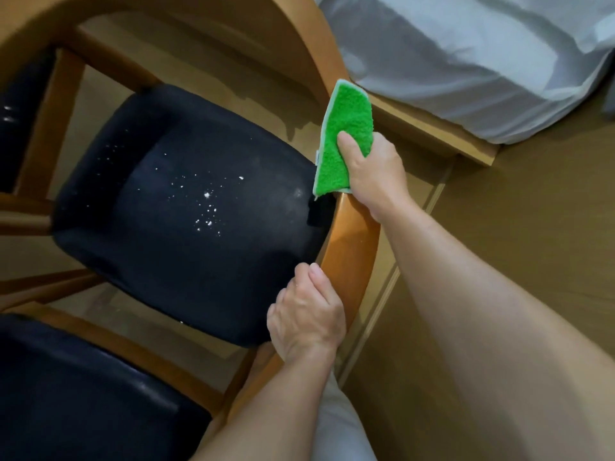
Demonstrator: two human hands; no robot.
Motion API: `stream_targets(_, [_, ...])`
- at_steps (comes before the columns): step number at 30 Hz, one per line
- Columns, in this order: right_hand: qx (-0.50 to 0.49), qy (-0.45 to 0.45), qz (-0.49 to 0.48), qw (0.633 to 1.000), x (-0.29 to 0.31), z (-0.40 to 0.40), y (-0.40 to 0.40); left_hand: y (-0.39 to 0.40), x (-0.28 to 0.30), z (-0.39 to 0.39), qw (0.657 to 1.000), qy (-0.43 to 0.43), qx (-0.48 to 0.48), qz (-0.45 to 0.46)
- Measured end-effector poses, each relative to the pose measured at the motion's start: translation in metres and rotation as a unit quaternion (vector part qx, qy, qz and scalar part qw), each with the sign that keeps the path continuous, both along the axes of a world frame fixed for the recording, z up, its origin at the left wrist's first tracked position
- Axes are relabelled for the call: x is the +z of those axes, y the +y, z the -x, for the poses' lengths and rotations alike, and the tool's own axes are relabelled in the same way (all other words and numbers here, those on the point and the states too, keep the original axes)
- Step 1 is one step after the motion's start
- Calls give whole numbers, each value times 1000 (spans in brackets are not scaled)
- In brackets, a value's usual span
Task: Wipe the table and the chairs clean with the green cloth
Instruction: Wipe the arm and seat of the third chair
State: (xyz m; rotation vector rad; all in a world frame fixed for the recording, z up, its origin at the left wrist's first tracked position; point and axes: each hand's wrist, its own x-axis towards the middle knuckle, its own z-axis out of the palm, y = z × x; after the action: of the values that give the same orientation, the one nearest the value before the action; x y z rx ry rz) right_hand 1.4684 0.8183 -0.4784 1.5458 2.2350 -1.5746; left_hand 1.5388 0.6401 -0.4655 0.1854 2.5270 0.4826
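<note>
We pinch the green cloth [344,138] in our right hand [376,178], folded over the chair's wooden back rail [349,247]. The rail's long axis runs toward our left hand [307,316], which grips it nearer us.

Green cloth [346,138], black white-specked seat [186,207], tan wooden frame [352,247].

A bedroom, possibly in a home or a hotel, seen from above. A bed [482,68] with rumpled white sheets on a low wooden base fills the upper right. Beside it stand two wooden chairs with dark padded seats [186,211], pulled up to a round wooden desk [166,15]. The floor [532,227] is light brown.
</note>
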Motion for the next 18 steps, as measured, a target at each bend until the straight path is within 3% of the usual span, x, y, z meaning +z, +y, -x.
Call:
stream_targets(5, [-35, -4, -31, 999, 5, -49, -39, 2, 0, -1, 1000, 4, 0, 0])
stream_targets(12, [-97, -34, 88, 991, 2, -119, -116, 2, -4, 2, 1000, -21, 1, 20])
stream_targets(18, [-73, -50, -20, 996, 7, -64, -71, 3, -2, 2, 1000, -4, 1, 0])
